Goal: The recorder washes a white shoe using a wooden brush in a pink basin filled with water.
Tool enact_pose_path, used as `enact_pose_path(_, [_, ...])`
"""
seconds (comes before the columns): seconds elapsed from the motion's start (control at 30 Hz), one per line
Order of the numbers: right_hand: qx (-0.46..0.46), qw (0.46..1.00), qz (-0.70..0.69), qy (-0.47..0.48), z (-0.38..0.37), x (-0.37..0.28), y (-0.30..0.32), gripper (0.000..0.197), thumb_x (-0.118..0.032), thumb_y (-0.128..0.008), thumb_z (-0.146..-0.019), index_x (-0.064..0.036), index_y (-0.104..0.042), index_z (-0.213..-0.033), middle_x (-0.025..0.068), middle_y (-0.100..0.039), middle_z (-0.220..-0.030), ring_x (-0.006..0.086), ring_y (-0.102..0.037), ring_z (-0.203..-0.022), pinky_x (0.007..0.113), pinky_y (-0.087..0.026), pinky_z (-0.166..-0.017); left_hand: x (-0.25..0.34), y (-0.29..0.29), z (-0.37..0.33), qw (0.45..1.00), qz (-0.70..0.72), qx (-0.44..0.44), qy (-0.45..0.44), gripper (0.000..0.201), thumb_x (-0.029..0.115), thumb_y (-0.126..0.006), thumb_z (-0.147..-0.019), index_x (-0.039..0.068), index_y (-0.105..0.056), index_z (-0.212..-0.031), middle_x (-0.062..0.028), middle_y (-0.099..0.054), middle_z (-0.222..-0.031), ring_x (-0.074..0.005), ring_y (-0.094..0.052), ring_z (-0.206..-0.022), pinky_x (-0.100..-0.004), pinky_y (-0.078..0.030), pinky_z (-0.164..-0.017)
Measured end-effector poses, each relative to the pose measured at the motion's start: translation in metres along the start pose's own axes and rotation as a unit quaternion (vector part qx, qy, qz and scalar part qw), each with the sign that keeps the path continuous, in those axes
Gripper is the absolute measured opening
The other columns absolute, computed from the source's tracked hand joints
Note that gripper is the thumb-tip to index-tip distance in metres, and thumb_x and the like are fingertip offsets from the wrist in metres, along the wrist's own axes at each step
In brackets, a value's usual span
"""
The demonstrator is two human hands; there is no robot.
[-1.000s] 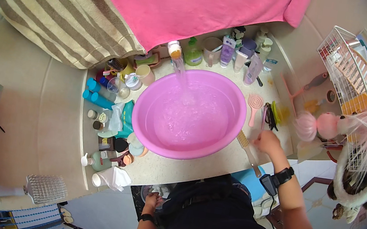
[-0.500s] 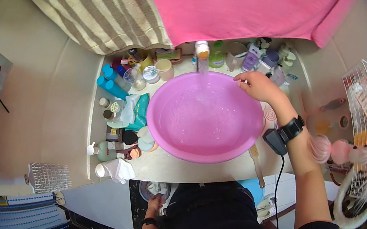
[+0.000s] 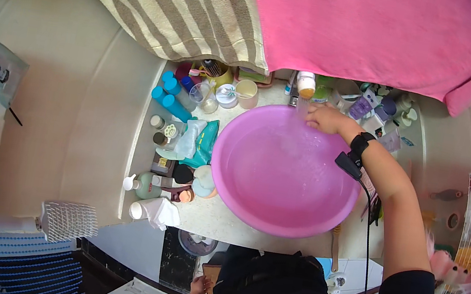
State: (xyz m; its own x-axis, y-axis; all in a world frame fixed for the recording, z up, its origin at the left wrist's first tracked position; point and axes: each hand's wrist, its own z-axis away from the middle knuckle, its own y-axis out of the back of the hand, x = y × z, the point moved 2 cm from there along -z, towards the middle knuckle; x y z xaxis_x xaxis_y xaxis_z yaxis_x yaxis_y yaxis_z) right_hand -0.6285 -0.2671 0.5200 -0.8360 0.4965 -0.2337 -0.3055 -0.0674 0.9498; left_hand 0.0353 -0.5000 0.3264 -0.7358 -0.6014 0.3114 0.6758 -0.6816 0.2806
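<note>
A large pink-purple basin (image 3: 232,205) holds water on the counter, and a stream runs into its far side from the white-tipped tap (image 3: 306,84). At the far rim is my right hand (image 3: 327,120), its loosely bent fingers beside the running water. It appears open, and nothing shows in it. A black strap with a small dark device circles that wrist, with a cable hanging from it. My left hand (image 3: 200,285) hangs low beside my body, below the counter's front edge. Its fingers are relaxed and slightly curled, with nothing seen in them.
Blue bottles (image 3: 172,100), cups (image 3: 247,93), a teal pack (image 3: 205,145) and a pump bottle (image 3: 146,185) crowd the left. Tubes and bottles (image 3: 365,105) stand behind right. A striped towel (image 3: 166,0) and pink towel (image 3: 364,32) hang beyond. A brush handle (image 3: 335,249) lies near right.
My right hand has gone from the basin's far right rim leftward to the water stream. My left hand has moved away from the small bin below the counter. The view has shifted.
</note>
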Motion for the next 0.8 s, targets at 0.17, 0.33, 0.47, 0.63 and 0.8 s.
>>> enact_pose_path(0.17, [-0.039,0.999,0.001,-0.005,-0.01,0.006,0.006,0.027,-0.025,-0.046,-0.087,-0.0173,-0.057,-0.111,-0.0011,-0.047,-0.129,0.02,-0.042,-0.118,0.046,-0.029,-0.094,-0.005,-0.002,0.014,1.0,0.029,-0.012,-0.004,0.033,0.025,-0.048,-0.089,0.003,-0.049,-0.114,-0.0108,-0.062,-0.094,-0.0213,-0.061,-0.08,-0.0321,-0.046,-0.064])
enact_pose_path(0.33, [-0.016,0.999,0.025,-0.023,-0.009,0.01,0.007,0.033,-0.026,-0.042,-0.09,-0.0216,-0.052,-0.121,-0.0033,-0.046,-0.132,0.0177,-0.045,-0.117,0.048,-0.027,-0.093,0.007,-0.008,0.02,1.0,0.027,0.007,-0.007,0.028,0.02,-0.052,-0.086,0.002,-0.053,-0.107,-0.0093,-0.063,-0.087,-0.0183,-0.063,-0.071,-0.0279,-0.047,-0.055])
enact_pose_path(0.47, [0.027,0.997,-0.03,-0.071,-0.01,0.015,0.019,0.036,-0.025,-0.042,-0.09,-0.0219,-0.049,-0.125,-0.0033,-0.046,-0.133,0.017,-0.044,-0.119,0.049,-0.025,-0.092,0.014,-0.01,0.019,1.0,0.015,0.002,-0.019,0.027,0.02,-0.052,-0.085,0.003,-0.053,-0.106,-0.0084,-0.063,-0.086,-0.018,-0.063,-0.071,-0.0274,-0.046,-0.055])
enact_pose_path(0.63, [0.1,0.991,-0.081,-0.021,0.002,0.013,0.022,0.037,-0.02,-0.05,-0.086,-0.0159,-0.053,-0.123,0.0073,-0.053,-0.124,0.0225,-0.05,-0.112,0.039,-0.03,-0.093,0.02,-0.014,0.016,0.999,-0.005,-0.011,-0.031,0.025,0.019,-0.051,-0.086,0.003,-0.053,-0.105,-0.0076,-0.063,-0.085,-0.0175,-0.062,-0.071,-0.0272,-0.046,-0.055])
enact_pose_path(0.8, [0.154,0.98,-0.125,-0.021,0.035,0.014,0.024,0.037,-0.011,-0.054,-0.082,-0.0091,-0.055,-0.119,0.0121,-0.054,-0.121,0.0279,-0.053,-0.108,0.036,-0.039,-0.092,0.025,-0.014,0.01,0.999,-0.035,-0.014,-0.014,0.024,0.019,-0.051,-0.087,0.004,-0.054,-0.105,-0.0081,-0.064,-0.085,-0.017,-0.062,-0.069,-0.0272,-0.046,-0.054])
